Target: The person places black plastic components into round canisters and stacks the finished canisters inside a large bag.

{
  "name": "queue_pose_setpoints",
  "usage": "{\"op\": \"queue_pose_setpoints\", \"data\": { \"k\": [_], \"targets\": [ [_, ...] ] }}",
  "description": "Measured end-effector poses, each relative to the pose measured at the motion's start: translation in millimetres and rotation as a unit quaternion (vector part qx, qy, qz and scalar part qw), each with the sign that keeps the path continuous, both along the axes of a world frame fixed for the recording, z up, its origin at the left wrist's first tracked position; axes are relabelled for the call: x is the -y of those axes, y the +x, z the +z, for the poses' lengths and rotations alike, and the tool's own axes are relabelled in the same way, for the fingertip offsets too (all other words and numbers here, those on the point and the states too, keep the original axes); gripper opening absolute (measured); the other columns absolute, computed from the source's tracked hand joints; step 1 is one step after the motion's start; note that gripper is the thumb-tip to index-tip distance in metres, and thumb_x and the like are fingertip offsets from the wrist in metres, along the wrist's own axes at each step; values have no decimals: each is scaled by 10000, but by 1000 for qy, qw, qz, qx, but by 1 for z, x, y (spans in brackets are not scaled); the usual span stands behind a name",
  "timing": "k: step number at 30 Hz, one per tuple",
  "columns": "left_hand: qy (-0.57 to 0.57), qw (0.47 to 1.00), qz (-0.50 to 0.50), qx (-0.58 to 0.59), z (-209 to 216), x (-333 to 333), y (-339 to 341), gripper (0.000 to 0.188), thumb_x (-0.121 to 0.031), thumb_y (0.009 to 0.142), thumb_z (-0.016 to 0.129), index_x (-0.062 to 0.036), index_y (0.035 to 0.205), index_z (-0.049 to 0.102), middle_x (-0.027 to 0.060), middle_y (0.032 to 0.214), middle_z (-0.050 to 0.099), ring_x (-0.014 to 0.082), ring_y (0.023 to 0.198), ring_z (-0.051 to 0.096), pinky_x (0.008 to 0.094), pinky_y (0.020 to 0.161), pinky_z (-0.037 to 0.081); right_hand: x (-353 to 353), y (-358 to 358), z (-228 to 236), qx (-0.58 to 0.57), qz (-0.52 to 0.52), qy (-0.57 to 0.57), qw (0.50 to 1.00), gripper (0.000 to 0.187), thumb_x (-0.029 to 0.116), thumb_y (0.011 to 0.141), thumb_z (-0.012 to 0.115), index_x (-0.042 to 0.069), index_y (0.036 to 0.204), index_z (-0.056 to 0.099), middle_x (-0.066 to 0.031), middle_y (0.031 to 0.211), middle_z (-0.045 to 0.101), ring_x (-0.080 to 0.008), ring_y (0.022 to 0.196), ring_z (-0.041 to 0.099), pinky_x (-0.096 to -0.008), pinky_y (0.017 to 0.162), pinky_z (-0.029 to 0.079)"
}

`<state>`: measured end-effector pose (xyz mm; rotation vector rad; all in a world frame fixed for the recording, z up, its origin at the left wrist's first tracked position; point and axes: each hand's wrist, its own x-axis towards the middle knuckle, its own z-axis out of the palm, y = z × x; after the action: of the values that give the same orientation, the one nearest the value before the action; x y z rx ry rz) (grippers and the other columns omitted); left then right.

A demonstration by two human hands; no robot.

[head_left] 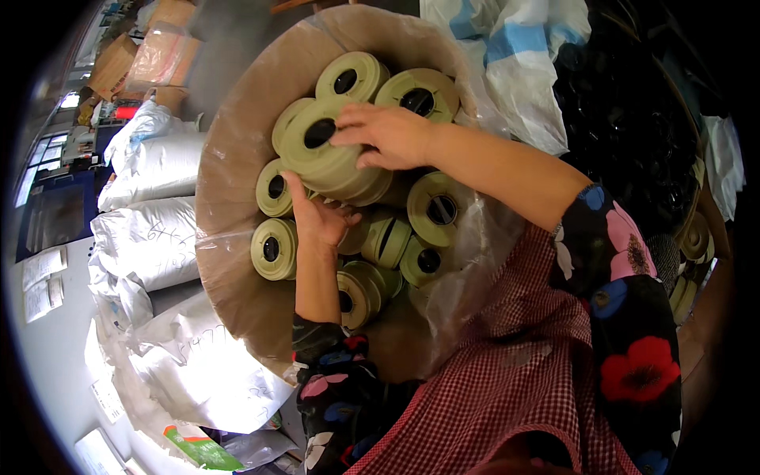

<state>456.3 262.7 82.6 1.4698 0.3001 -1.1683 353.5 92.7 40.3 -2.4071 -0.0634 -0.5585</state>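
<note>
An olive-green round canister (336,168) with a dark centre sits in both my hands, slightly smeared and tilted, above others like it. My right hand (389,136) grips it from the right, fingers bent over its top face near the dark centre. Below it, my left hand (323,220) has the thumb up against its lower edge and the fingers curled beneath; part of that contact is hidden. More canisters lie around my hands, such as one at the top (360,65), one at the left (286,252) and one at the right (422,196), at differing angles.
The canisters lie in a large cardboard carton (229,154) lined with clear plastic (467,269). Stuffed white sacks (150,237) stand to the left, and a white-and-blue sack (522,71) at the far right. Beyond my right arm are many shiny black pieces (625,119).
</note>
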Motion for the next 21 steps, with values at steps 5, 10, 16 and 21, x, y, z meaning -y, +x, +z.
{"op": "queue_pose_setpoints", "data": {
  "k": [5, 10, 16, 21],
  "targets": [
    [-37, 996, -31, 69, -4, -7, 19, 746, -601, 769, 572, -131, 1318, 390, 105, 1320, 431, 298, 1190, 378, 546, 960, 256, -10, -15, 23, -57, 48, 20, 997, 425, 189, 785, 661, 125, 1193, 560, -142, 1318, 452, -314, 1266, 390, -407, 976, 408],
    [-126, 987, -94, 14, -13, -26, 29, 585, -296, 780, 563, -108, 1310, 400, 128, 1313, 446, 340, 1184, 441, 594, 948, 345, -17, -16, 22, 64, -16, 67, 996, 404, 284, 840, 603, 127, 1207, 541, -145, 1272, 486, -331, 1194, 447, -409, 951, 415],
    [-201, 978, -45, 0, -8, -54, 30, 625, -232, 759, 542, -92, 1340, 361, 154, 1363, 412, 390, 1240, 396, 651, 969, 306, -8, -18, 16, 98, -215, 159, 959, 387, 336, 886, 536, 75, 1172, 540, -164, 1196, 530, -357, 1092, 507, -403, 918, 420],
    [-294, 953, -55, -40, -32, -74, 48, 680, -298, 767, 564, -82, 1367, 329, 156, 1387, 380, 399, 1268, 347, 634, 1001, 269, -10, -21, 23, -37, -183, 217, 958, 498, 418, 883, 486, 68, 1236, 509, -181, 1236, 510, -347, 1146, 476, -409, 971, 378]
  ]
}}
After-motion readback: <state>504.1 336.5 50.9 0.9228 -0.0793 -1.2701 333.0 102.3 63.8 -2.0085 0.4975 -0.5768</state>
